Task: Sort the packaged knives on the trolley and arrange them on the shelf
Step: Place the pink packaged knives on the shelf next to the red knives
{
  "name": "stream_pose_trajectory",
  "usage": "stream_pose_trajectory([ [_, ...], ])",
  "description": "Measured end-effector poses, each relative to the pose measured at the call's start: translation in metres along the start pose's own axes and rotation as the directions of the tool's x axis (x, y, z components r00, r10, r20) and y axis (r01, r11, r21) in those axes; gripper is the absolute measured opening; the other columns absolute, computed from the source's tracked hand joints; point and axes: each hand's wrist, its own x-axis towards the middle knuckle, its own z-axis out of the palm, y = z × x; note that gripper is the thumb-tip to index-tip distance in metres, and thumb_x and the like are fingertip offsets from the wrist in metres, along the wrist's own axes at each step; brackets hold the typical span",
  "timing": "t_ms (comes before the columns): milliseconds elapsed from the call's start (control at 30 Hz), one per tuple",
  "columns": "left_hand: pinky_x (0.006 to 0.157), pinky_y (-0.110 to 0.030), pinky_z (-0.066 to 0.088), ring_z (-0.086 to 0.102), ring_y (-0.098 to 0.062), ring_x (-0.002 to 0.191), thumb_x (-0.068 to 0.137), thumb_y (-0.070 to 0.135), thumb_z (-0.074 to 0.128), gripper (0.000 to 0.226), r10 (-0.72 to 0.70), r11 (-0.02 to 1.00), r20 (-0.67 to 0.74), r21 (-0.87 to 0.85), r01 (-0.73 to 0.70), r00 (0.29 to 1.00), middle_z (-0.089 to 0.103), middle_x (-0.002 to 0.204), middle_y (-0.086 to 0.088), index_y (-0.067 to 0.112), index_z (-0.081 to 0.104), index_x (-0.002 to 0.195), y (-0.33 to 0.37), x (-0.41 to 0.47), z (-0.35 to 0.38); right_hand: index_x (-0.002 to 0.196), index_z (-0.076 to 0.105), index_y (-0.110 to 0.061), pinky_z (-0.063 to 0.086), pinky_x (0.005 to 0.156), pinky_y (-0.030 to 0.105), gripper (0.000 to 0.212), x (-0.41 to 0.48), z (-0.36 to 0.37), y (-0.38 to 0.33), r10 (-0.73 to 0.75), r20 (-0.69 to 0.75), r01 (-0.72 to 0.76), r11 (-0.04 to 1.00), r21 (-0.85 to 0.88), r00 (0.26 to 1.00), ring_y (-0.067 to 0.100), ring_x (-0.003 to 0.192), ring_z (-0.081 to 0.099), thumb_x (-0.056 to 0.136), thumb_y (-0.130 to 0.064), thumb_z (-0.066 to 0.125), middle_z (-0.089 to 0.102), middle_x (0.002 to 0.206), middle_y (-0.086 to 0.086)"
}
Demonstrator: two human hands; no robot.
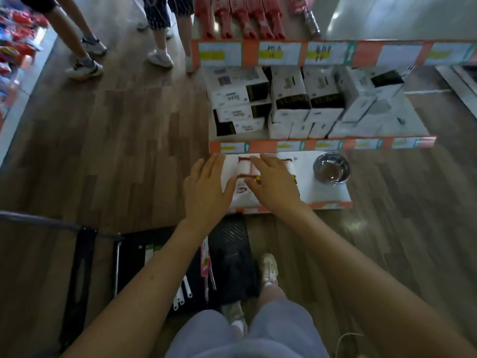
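White packaged knives [242, 174] lie flat at the left end of the lowest shelf [327, 195]. My left hand [206, 189] rests on their left side with fingers straight. My right hand [273, 184] lies flat on top of them, fingers spread, covering the right part of the stack. Below, the black trolley [229, 262] stands on the floor with a few more packaged knives [206, 262] on it, partly hidden by my left forearm.
A steel bowl [331, 167] sits on the same shelf to the right. White boxes [291, 99] fill the shelf above, red packaged items [240, 16] the top one. Two people's legs [85, 50] stand in the aisle at upper left. My feet are beside the trolley.
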Motion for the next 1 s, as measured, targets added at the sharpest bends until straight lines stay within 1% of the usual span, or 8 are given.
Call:
stream_pose_trajectory([
  [100,0.107,-0.044,0.030,0.032,-0.032,0.136,0.086,0.053,0.021,0.072,-0.046,0.999,0.051,-0.004,0.046,0.998,0.040,0.145,-0.013,0.008,0.035,0.140,-0.017,-0.021,0.015,0.143,0.031,-0.017,0.026,0.111,0.040,0.054,-0.009,0.024,0.002,0.004,0.063,-0.001,0.999,-0.042,0.998,0.028,0.139,0.025,0.094,-0.034,0.046,0.028,0.152,0.008],
  [167,0.110,-0.044,0.025,0.024,-0.029,0.139,0.093,0.047,0.034,0.062,-0.117,0.993,0.098,-0.003,0.118,0.988,0.032,0.150,-0.010,0.011,0.029,0.144,-0.027,-0.036,0.025,0.143,0.031,-0.018,0.026,0.111,0.040,0.052,-0.015,0.039,0.004,0.011,0.098,-0.007,0.999,-0.041,0.995,0.027,0.139,0.025,0.095,-0.033,0.045,0.029,0.151,0.007],
  [233,0.111,-0.041,0.022,0.020,-0.026,0.141,0.095,0.040,0.041,0.058,-0.198,0.980,0.118,-0.004,0.200,0.973,0.027,0.152,-0.006,0.015,0.024,0.146,-0.033,-0.050,0.034,0.142,0.033,-0.017,0.029,0.109,0.040,0.050,-0.022,0.054,0.007,0.005,0.104,0.001,0.998,-0.057,0.995,0.026,0.138,0.027,0.095,-0.032,0.045,0.032,0.150,0.006],
  [367,0.109,-0.044,0.025,0.019,-0.027,0.141,0.096,0.035,0.041,0.058,-0.353,0.931,0.110,-0.057,0.360,0.929,0.024,0.153,-0.006,0.016,0.020,0.147,-0.039,-0.077,0.045,0.139,0.037,-0.016,0.035,0.104,0.042,0.046,-0.036,0.082,0.012,-0.011,0.138,0.022,0.996,-0.082,0.990,0.027,0.135,0.031,0.097,-0.033,0.041,0.036,0.147,0.007],
  [533,0.109,-0.046,0.025,0.021,-0.028,0.139,0.096,0.034,0.041,0.060,-0.468,0.867,0.144,-0.114,0.485,0.872,0.022,0.153,-0.007,0.015,0.017,0.147,-0.054,-0.119,0.066,0.134,0.043,-0.015,0.039,0.098,0.039,0.042,-0.061,0.122,0.017,-0.042,0.199,0.057,0.996,-0.068,0.979,0.028,0.127,0.039,0.098,-0.036,0.037,0.045,0.139,0.007],
  [767,0.108,-0.040,0.029,0.029,-0.029,0.135,0.095,0.031,0.045,0.058,-0.563,0.802,0.210,-0.095,0.590,0.799,0.027,0.151,-0.008,0.011,0.023,0.145,-0.095,-0.154,0.114,0.143,0.026,-0.014,0.044,0.089,0.040,0.054,-0.074,0.193,0.028,0.014,0.340,-0.003,0.999,-0.033,0.940,0.030,0.125,0.042,0.098,-0.042,0.035,0.040,0.141,0.009],
  [933,0.107,-0.043,0.031,0.032,-0.031,0.133,0.094,0.029,0.047,0.058,-0.577,0.792,0.235,-0.071,0.606,0.782,0.032,0.148,-0.011,0.009,0.025,0.144,-0.126,-0.172,0.159,0.143,0.026,-0.013,0.045,0.086,0.039,0.054,-0.079,0.248,0.038,0.004,0.391,0.024,0.997,-0.069,0.920,0.029,0.121,0.045,0.097,-0.040,0.037,0.044,0.137,0.010],
  [1000,0.107,-0.045,0.031,0.034,-0.032,0.132,0.094,0.027,0.047,0.056,-0.554,0.802,0.260,-0.090,0.591,0.791,0.035,0.146,-0.014,0.006,0.028,0.142,-0.139,-0.175,0.186,0.143,0.024,-0.013,0.045,0.085,0.038,0.055,-0.079,0.274,0.043,-0.005,0.402,0.040,0.996,-0.079,0.916,0.029,0.120,0.046,0.097,-0.041,0.038,0.044,0.137,0.009],
])
